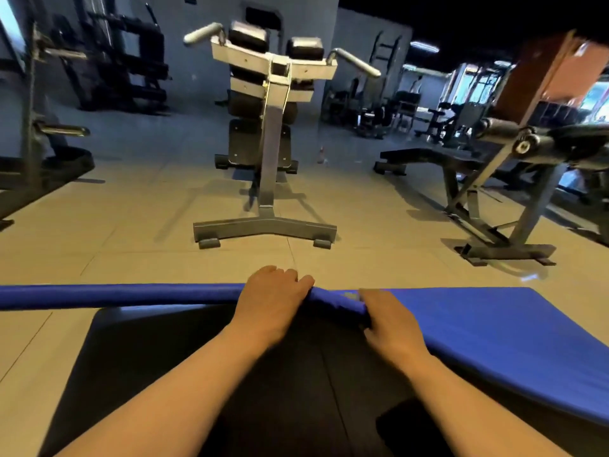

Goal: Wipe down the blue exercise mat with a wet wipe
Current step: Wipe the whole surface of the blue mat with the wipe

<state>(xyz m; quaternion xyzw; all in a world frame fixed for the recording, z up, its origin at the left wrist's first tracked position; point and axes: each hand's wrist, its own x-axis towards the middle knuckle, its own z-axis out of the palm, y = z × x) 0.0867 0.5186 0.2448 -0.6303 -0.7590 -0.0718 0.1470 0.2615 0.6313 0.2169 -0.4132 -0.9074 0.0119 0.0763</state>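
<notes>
The blue exercise mat (487, 341) lies across the floor in front of me, its left part raised on edge as a thin blue strip and its right part flat. My left hand (273, 298) grips the mat's lifted edge near the middle, fingers curled over its far side. My right hand (392, 321) grips the same edge just to the right, fingers wrapped around it. Under the raised part lies a black floor mat (158, 374). No wet wipe is in view.
A grey and white gym machine (267, 153) stands on the tiled floor straight ahead, its base close to the mat. A black bench with an angled frame (487, 192) is at the right. A weight rack (39, 133) is at the left.
</notes>
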